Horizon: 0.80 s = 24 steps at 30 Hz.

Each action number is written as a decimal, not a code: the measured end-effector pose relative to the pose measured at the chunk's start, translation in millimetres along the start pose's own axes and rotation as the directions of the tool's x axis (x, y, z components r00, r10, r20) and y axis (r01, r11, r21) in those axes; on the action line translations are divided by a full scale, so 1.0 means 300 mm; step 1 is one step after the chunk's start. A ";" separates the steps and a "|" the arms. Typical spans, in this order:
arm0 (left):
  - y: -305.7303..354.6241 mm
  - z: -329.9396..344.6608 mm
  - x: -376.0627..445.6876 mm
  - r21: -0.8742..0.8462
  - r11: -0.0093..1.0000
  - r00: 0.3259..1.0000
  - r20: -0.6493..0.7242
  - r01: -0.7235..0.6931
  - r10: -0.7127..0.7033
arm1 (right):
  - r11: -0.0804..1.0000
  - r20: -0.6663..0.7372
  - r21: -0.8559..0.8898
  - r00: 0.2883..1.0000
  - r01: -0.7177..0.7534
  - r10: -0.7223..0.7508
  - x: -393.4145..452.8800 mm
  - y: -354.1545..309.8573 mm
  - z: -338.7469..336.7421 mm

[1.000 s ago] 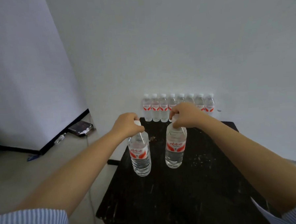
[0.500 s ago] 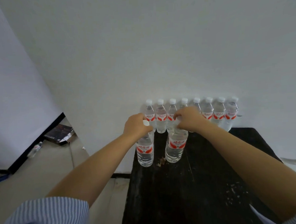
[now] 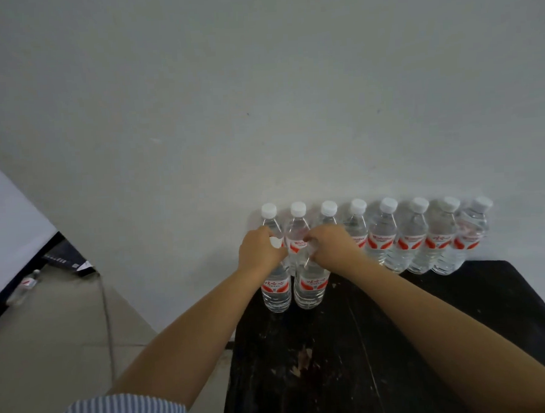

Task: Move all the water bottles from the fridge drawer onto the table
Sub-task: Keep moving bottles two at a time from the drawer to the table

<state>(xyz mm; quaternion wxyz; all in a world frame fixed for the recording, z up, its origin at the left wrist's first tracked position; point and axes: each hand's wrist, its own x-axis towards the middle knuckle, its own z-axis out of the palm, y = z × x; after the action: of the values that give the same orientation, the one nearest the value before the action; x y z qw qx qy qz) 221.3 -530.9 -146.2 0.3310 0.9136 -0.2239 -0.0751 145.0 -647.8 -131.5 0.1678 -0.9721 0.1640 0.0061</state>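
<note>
My left hand (image 3: 258, 250) grips the neck of a clear water bottle (image 3: 276, 289) with a red label. My right hand (image 3: 331, 245) grips the top of a second such bottle (image 3: 310, 288). Both bottles stand side by side at the far left of the black table (image 3: 382, 342), just in front of a row of several bottles (image 3: 412, 241) with white caps lined up against the white wall. My hands hide the caps of the two held bottles. The fridge drawer is out of sight.
The table's left edge drops to a tiled floor (image 3: 51, 344). A cable (image 3: 106, 309) runs across the floor. At the far left a dark box (image 3: 67, 259) and a stray bottle (image 3: 24, 287) lie by a white panel.
Both hands have carried their bottles farther back and to the left, closer together, until they stand just in front of the back row. My view has moved closer to the table.
</note>
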 end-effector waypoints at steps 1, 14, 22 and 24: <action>-0.005 0.020 0.023 0.012 1.000 1.000 -0.001 -0.010 0.010 | 1.000 0.003 0.002 1.000 -0.001 0.001 0.024 0.009 0.016; -0.071 0.085 0.171 0.071 0.997 0.998 -0.058 -0.030 0.034 | 0.996 -0.046 0.000 0.995 0.089 -0.088 0.184 0.016 0.041; -0.036 0.059 0.127 0.083 0.996 0.994 0.106 -0.040 0.031 | 0.994 -0.040 0.068 0.996 0.082 -0.080 0.118 0.024 0.025; -0.030 0.030 0.083 0.227 0.968 0.989 0.120 -0.109 0.083 | 0.993 -0.026 0.105 0.998 0.057 -0.055 0.081 0.033 0.022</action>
<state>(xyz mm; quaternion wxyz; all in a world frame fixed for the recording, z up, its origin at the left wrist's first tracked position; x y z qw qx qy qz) 244.2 -541.4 -158.7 0.2119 0.9287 -0.2930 -0.0823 165.0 -662.1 -142.6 0.2173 -0.9660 0.1387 -0.0186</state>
